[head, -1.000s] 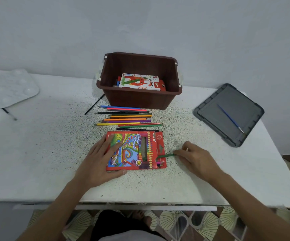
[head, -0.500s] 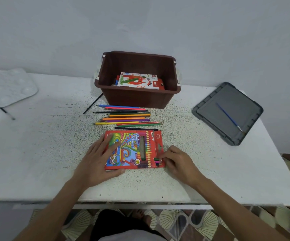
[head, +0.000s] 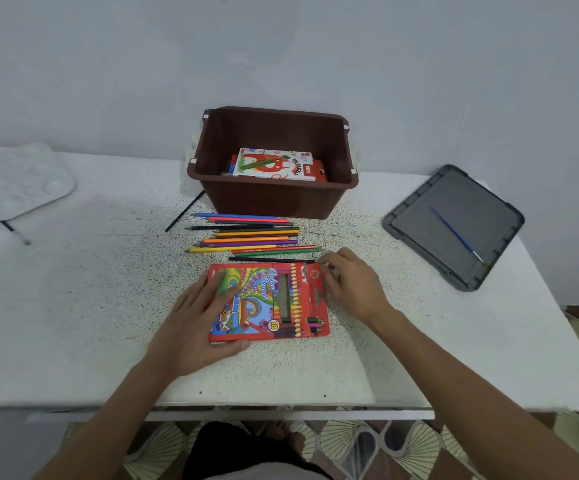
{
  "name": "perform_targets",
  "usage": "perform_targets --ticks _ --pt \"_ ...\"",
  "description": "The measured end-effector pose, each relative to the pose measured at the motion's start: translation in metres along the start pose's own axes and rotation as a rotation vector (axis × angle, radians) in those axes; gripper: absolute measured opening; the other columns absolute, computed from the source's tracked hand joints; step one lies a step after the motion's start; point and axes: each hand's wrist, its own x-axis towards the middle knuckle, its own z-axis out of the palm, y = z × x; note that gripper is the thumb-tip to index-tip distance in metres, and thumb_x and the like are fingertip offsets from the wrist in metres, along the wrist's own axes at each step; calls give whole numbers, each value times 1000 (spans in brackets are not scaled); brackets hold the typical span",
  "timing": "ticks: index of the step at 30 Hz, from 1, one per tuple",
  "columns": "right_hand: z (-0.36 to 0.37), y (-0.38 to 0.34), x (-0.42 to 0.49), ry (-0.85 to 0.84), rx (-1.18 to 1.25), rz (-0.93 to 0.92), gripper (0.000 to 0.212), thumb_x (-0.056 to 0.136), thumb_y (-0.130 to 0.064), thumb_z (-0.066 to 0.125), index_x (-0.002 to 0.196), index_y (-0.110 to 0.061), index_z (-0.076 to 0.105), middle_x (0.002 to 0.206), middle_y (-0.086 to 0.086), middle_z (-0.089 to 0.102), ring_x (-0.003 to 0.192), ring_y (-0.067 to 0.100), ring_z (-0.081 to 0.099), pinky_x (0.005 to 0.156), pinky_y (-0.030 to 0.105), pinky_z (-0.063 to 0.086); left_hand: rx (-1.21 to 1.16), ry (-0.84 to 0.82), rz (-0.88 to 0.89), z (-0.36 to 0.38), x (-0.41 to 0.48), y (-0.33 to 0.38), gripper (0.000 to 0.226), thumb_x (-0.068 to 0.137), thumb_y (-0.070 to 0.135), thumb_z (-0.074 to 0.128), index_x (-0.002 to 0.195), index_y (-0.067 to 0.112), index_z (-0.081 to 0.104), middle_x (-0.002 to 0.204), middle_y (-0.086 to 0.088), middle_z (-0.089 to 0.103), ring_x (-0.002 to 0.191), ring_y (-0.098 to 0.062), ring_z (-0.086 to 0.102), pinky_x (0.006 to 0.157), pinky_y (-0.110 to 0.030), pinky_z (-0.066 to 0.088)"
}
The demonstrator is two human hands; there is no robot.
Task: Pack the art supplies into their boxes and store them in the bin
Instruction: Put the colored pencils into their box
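A red colour pencil box (head: pixel 270 303) lies flat on the table in front of me, with pencil ends showing at its right near corner. My left hand (head: pixel 198 320) rests on the box's left part, fingers straight, thumb along the near edge. My right hand (head: pixel 354 285) is at the box's far right corner, its curled fingertips by the right end of a black pencil (head: pixel 270 259); a pinch is not discernible. Several loose coloured pencils (head: pixel 253 235) lie in a row behind the box. Behind them stands the brown bin (head: pixel 274 199), holding an oil pastels box (head: pixel 274 164).
The grey bin lid (head: pixel 454 226) lies at the right with a blue paintbrush (head: pixel 456 233) on it. A white paint palette (head: pixel 18 178) and a brush (head: pixel 14 232) are at the far left. A thin black brush (head: pixel 184 211) leans by the bin's left corner.
My right hand slid the green pencil into the box's right end, then moved away to the box's far right corner by the black pencil. My left hand stayed on the box.
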Motion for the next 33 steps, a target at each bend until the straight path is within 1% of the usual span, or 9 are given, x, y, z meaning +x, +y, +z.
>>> perform_targets --ticks 3,9,13,15,17,19,22,27,33 --pt "1 -5 16 5 -78 -9 24 100 -31 53 116 -17 65 106 1 59 85 19 63 67 33 53 4 0 1 0 0 0 98 76 86 50 154 32 26 166 5 4 153 -18 -1 119 -42 13" --pt "4 -11 33 -111 -206 -6 25 100 -30 49 114 -19 66 103 3 58 88 23 65 69 37 55 2 -2 0 1 0 0 99 75 87 48 154 32 25 166 4 3 153 -19 0 119 -44 14" --pt "4 -12 33 -105 -242 -24 24 102 -30 46 111 -19 65 102 2 59 85 23 65 66 36 54 -8 -4 -10 1 0 1 99 75 88 47 154 33 25 166 5 4 153 -19 0 119 -44 13" --pt "1 -8 31 -82 -242 -18 23 102 -29 45 108 -16 64 99 2 58 81 23 64 62 34 51 -7 -7 -14 0 0 1 99 75 89 46 154 34 25 166 5 4 153 -18 -1 119 -43 12" --pt "-6 -1 27 -49 -251 -22 21 102 -26 47 108 -12 63 96 4 57 75 23 62 57 30 43 -6 -8 -20 0 0 1 99 75 89 44 154 34 24 166 6 3 153 -18 -1 119 -42 11" --pt "-16 9 22 -9 -270 -32 18 101 -22 51 106 -10 64 93 5 57 68 24 59 54 29 41 -4 -8 -22 -1 0 2 99 75 89 44 154 35 24 166 6 3 153 -18 -1 119 -42 10" --pt "-32 28 13 18 -266 -55 14 98 -17 58 101 -8 68 89 5 58 62 25 57 50 31 46 -13 -8 -25 -1 0 2 99 74 90 44 154 35 24 166 6 4 153 -18 -1 119 -42 10" --pt "-60 65 -6 -11 -261 -106 11 91 -14 67 101 -12 70 91 3 59 66 24 60 52 34 50 -21 7 -6 -1 1 2 97 76 88 45 153 32 28 166 4 7 153 -18 0 119 -46 17" --pt "-80 88 -28 -58 -292 -174 13 87 -13 71 100 -14 71 92 2 61 64 21 61 51 29 49 -20 3 -5 -1 0 1 97 76 89 44 153 33 28 166 5 5 153 -18 -1 120 -44 16"
